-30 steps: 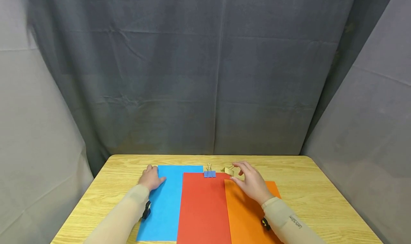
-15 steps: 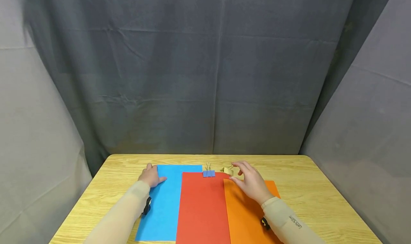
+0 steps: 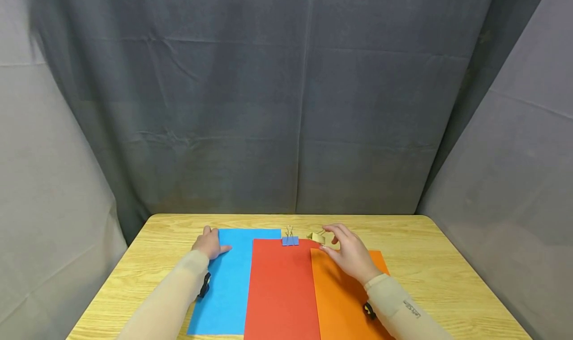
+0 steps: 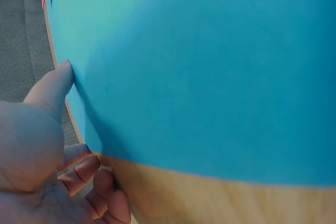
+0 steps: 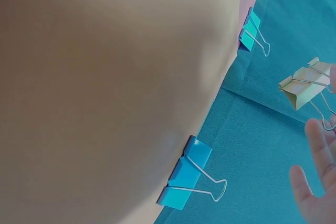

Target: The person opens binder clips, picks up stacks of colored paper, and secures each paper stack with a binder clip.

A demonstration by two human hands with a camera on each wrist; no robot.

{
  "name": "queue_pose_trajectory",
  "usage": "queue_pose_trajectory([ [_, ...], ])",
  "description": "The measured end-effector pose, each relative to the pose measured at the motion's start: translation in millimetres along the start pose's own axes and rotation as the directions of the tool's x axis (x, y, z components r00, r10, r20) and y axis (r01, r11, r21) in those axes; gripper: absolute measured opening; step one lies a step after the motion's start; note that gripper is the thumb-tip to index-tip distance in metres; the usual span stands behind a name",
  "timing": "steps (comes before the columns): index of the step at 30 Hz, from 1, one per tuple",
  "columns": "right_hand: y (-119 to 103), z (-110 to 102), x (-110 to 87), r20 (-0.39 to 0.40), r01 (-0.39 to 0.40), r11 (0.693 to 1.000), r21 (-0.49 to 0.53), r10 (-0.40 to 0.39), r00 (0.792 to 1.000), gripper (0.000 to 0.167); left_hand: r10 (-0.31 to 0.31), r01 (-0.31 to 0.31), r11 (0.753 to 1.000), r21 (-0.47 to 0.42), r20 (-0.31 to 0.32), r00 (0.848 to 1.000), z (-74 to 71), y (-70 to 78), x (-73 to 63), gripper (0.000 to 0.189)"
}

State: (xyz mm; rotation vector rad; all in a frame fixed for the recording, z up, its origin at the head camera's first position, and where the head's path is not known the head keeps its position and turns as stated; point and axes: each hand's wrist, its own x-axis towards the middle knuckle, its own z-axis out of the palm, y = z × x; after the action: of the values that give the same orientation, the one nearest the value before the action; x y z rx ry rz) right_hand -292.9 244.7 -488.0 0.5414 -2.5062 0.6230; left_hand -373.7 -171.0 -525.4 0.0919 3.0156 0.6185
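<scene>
A blue sheet [image 3: 235, 275], a red sheet [image 3: 283, 290] and an orange sheet [image 3: 333, 290] lie side by side, overlapping, on the table. My left hand [image 3: 208, 243] rests at the blue sheet's upper left edge. Its thumb [image 4: 60, 80] lies on the paper, while the fingers bend loosely beside the corner. With my right hand [image 3: 351, 253] I pinch a yellow binder clip [image 5: 307, 83] by its wire handles, close to the top right corner of the red sheet. A blue binder clip [image 3: 290, 241] sits on the red sheet's top edge, handles pointing away.
Another blue-looking binder clip [image 5: 186, 174] grips the sheet edge in the right wrist view; the right hand covers that area in the head view. The wooden table [image 3: 447, 290] ends at a grey curtain [image 3: 358, 131], with pale cloth [image 3: 515, 206] at both sides.
Both hands, the sheets and the clips keep their places. Only the whole head view shifts very slightly.
</scene>
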Motion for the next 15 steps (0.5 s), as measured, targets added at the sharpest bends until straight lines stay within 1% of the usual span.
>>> queue_pose_trajectory([
  [10,-0.4,1.5,0.1,0.013,-0.007,1.000,0.003,0.007,1.000,0.056,0.007,-0.007,1.000,-0.023,-0.017,1.000,-1.6,4.0,-2.5,0.076],
  [15,-1.3,1.0,0.7,0.021,-0.012,1.000,0.007,0.012,1.000,0.055,0.024,-0.024,1.000,-0.017,-0.032,0.999,-2.1,5.5,-5.7,0.071],
])
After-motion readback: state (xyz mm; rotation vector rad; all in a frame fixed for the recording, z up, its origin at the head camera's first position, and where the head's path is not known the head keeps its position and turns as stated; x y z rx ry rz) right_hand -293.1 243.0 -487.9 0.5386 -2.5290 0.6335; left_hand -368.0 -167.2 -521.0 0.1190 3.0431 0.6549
